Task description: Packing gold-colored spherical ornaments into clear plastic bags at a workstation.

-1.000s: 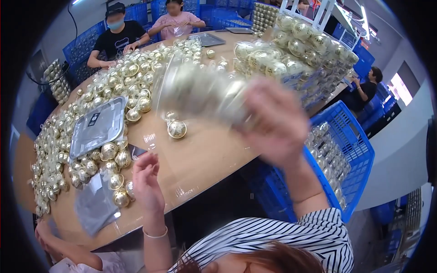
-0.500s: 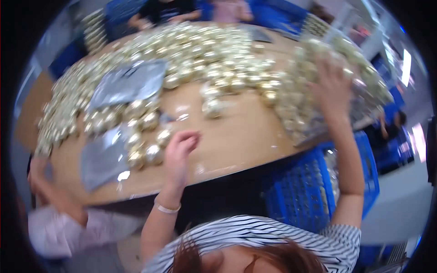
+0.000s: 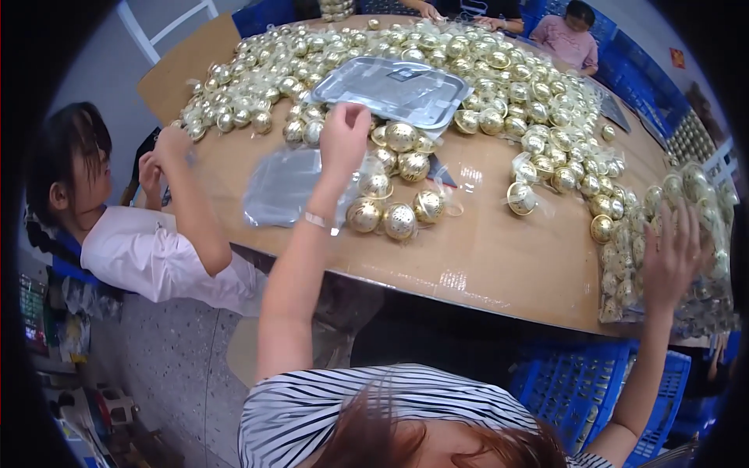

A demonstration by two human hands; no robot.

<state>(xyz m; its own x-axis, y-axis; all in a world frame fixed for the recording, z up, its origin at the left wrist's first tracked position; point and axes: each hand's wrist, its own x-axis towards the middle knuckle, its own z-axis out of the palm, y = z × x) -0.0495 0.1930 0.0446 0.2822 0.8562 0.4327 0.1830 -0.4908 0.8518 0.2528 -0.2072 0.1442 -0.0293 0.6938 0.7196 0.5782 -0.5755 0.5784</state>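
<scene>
My left hand (image 3: 344, 137) reaches out over the wooden table (image 3: 484, 257), its fingers curled above a cluster of gold perforated balls (image 3: 394, 210) and a flat clear plastic bag (image 3: 285, 187). I cannot see whether it grips anything. My right hand (image 3: 672, 253) is at the table's right edge. Its fingers are spread against a stack of clear bags filled with gold balls (image 3: 694, 203).
Several loose gold balls (image 3: 538, 101) cover the far half of the table around a clear plastic tray (image 3: 398, 87). A person in white (image 3: 148, 249) works at my left, and others sit at the far side. Blue crates (image 3: 581, 382) stand below the table at the right.
My right hand has gone from holding a filled bag up in front of me to resting on the stack at the right. My left hand has moved forward over the balls. The view has swung left.
</scene>
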